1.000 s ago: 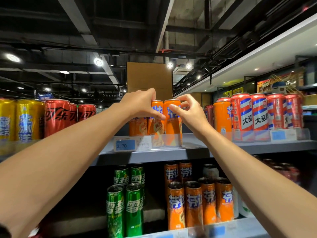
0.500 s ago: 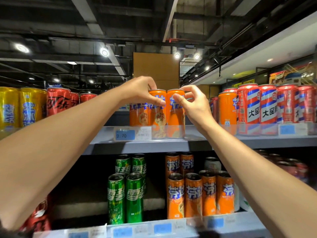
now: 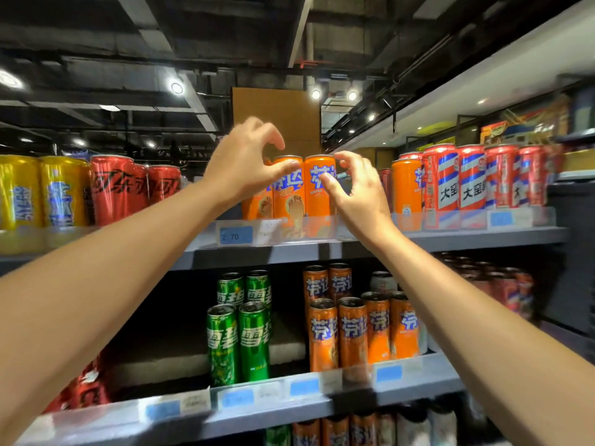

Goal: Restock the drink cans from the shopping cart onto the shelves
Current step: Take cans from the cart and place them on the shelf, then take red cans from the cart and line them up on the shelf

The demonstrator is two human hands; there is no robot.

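Two orange cans (image 3: 302, 191) stand upright on the top shelf (image 3: 467, 238); my left hand (image 3: 240, 165) and right hand (image 3: 357, 191) hover before them, fingers loosely spread, holding nothing.

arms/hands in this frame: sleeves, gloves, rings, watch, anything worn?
Both forearms are bare from the frame edge to the wrist, with no sleeve in view. The left hand and right hand wear no gloves, and no ring, watch or bracelet shows. Fingernails look short and unpainted. No markings visible.
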